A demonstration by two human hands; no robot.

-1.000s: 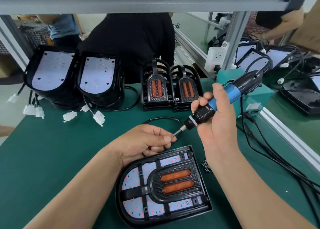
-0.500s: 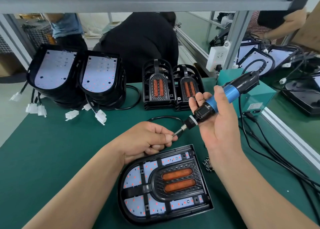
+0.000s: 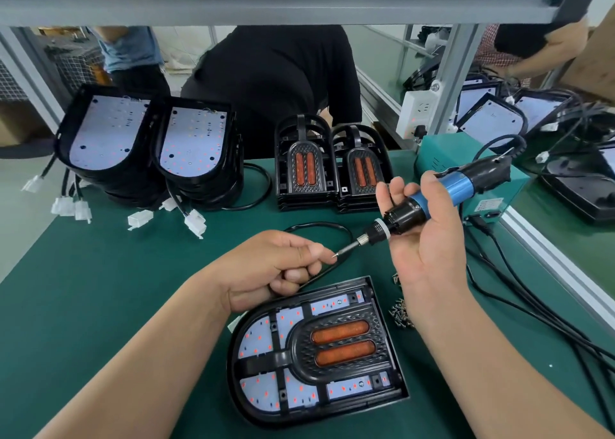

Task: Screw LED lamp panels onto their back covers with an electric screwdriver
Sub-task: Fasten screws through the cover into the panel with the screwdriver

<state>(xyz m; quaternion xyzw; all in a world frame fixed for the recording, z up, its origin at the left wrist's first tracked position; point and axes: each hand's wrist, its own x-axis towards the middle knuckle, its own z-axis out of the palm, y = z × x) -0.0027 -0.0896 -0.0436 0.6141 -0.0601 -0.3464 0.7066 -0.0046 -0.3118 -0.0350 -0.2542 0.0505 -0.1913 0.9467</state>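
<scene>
right hand (image 3: 429,242) fingers (image 3: 386,194) grip cylindrical blue-black screwdriver (image 3: 459,185) | left hand (image 3: 276,269) fingers (image 3: 312,250) curled, contents untellable

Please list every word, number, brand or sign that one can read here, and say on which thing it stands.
No text here can be read.
Label on the teal power box: there is print, but it is too blurred to read.
Electric screwdriver: no lettering visible.
LED lamp panel: only red dots and holes, no legible marking.
</scene>
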